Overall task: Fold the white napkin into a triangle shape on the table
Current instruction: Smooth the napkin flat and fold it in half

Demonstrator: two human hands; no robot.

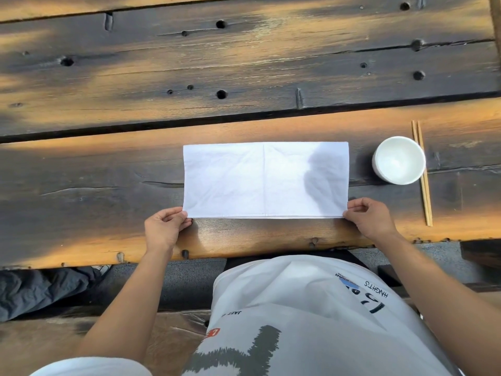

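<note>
The white napkin [244, 180] lies flat on the dark wooden table [108, 169] as a wide rectangle, two layers showing along its near edge and a vertical crease down its middle. My left hand [164, 229] pinches the napkin's near left corner between thumb and fingers. My right hand [370, 217] pinches the near right corner the same way. Both hands sit at the table's near side, just above its front edge.
A white bowl [398, 160] stands to the right of the napkin, touching a pair of wooden chopsticks [423, 175] laid lengthwise. The table's front edge [244, 253] runs just below my hands. Dark cloth [40, 289] lies on the bench at lower left.
</note>
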